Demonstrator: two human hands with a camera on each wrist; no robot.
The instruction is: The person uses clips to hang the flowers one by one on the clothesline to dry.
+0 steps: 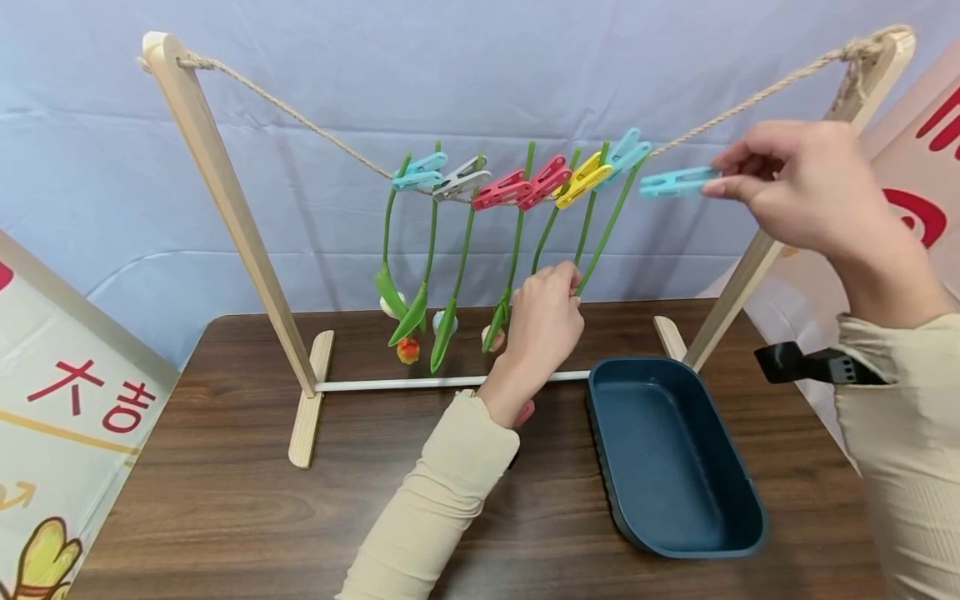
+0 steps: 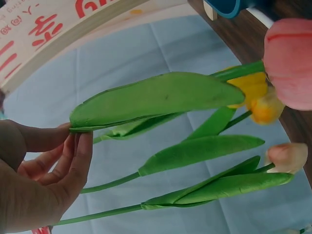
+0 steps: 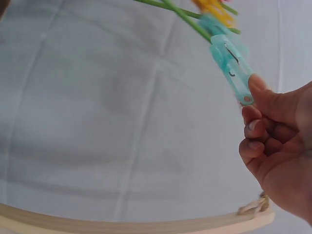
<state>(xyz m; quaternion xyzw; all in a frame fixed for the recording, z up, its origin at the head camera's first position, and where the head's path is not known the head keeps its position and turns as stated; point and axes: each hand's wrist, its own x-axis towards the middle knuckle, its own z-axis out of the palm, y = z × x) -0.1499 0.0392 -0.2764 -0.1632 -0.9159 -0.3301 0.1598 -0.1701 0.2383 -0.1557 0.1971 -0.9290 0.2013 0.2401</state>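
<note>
My left hand (image 1: 546, 312) pinches an artificial tulip with a pink bloom (image 2: 290, 63) where its leaf (image 2: 161, 97) meets the stem. The tulip hangs bloom down; its stem (image 1: 612, 225) slants up to the rope (image 1: 738, 108), beside a light blue clothespin (image 1: 624, 154). Between thumb and fingers, my right hand (image 1: 813, 179) holds another light blue clothespin (image 1: 678, 182), just right of that stem's top. Left along the rope, yellow (image 1: 583, 179), red (image 1: 501, 190), grey (image 1: 460, 179) and blue (image 1: 420, 171) clothespins grip other upside-down tulips. The pink bloom is mostly hidden in the head view.
Wooden posts (image 1: 232, 217) hold up the sagging rope at both ends, joined low down by a white rod (image 1: 397, 384). A dark blue bin (image 1: 675, 467) with nothing in it stands on the brown table (image 1: 225, 517) at the right. A pale cloth (image 1: 525, 67) hangs behind.
</note>
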